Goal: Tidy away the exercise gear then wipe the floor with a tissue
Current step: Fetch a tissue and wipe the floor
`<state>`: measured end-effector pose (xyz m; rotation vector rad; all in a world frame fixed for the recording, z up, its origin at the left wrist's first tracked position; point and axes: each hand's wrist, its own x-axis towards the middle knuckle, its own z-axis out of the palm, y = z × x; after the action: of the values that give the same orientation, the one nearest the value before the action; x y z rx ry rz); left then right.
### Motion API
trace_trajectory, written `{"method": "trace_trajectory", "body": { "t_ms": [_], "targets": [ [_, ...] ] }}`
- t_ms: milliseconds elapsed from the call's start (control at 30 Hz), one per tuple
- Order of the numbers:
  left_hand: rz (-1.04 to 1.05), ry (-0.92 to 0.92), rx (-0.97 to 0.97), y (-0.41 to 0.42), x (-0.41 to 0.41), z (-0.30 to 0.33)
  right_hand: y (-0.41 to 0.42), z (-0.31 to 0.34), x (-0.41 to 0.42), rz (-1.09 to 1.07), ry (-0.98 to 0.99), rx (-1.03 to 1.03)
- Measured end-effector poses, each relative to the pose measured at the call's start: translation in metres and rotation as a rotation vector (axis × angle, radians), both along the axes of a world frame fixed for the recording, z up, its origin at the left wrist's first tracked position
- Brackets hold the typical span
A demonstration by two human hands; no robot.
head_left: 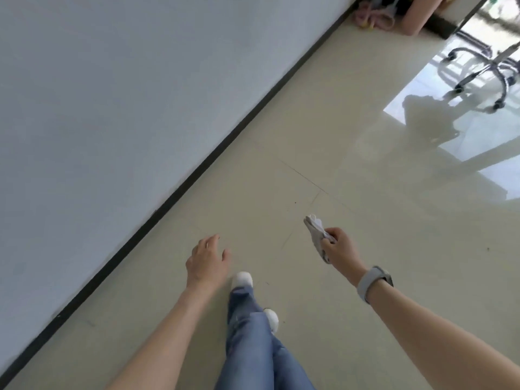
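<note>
— Tissue (316,235): where is it?

— In my right hand (339,244), out in front and above the floor (323,153). My fingers (327,243) are curled tight round its lower part. The crumpled white top sticks up and away from the fist, and a strip hangs below it. It does not touch the floor.

— And your left hand (206,260)?

— Empty. I see it palm down, fingers loosely spread and bent a little, holding nothing. It hangs over the floor, just ahead of my front shoe (243,278).

— What else is on your arms?

— A grey watch (372,281) on my right wrist. Both forearms are bare.

— Tell me about the ground under you.

— Pale glossy tiles, with thin joint lines crossing between my hands. A few small dark specks lie on them, one past the tissue and one far to the right. I am in blue jeans (253,342) and white shoes, one foot ahead of the other.

— And around you?

— A plain light wall (126,94) fills the left, with a dark skirting (197,175) running slantwise along its foot. At the top right a chair base (486,71) with castors stands on the bright, mirror-like part of the floor. Near the top edge, by the wall, there is something pink (461,15); it is too blurred for me to tell what it is. Nothing lies on the floor between me and it.
</note>
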<state>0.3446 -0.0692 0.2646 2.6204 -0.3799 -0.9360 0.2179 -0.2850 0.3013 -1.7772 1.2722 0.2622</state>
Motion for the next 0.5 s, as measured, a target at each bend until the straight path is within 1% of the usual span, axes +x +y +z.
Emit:
{"method": "trace_trajectory", "body": {
  "t_ms": [67,133,167,233,333,500],
  "targets": [
    [0.099,0.033,0.037,-0.037,0.044,-0.041,-0.055,-0.049,0.062,0.076,0.021,0.037],
    [0.098,0.042,0.050,-0.040,0.049,-0.043,-0.058,-0.048,0.069,0.101,0.035,0.038],
    [0.097,0.053,0.054,-0.049,0.059,-0.057,-0.069,-0.059,0.082,0.112,0.029,0.037],
    [0.119,0.080,0.064,-0.076,0.083,-0.099,-0.097,-0.100,0.110,0.149,0.036,0.056],
    [0.216,0.145,0.078,-0.112,0.107,-0.152,-0.136,-0.162,0.146,0.200,0.089,0.103],
    [0.292,0.197,0.144,-0.150,0.116,-0.236,-0.187,-0.264,0.186,0.360,0.188,0.101]
  ]
}}
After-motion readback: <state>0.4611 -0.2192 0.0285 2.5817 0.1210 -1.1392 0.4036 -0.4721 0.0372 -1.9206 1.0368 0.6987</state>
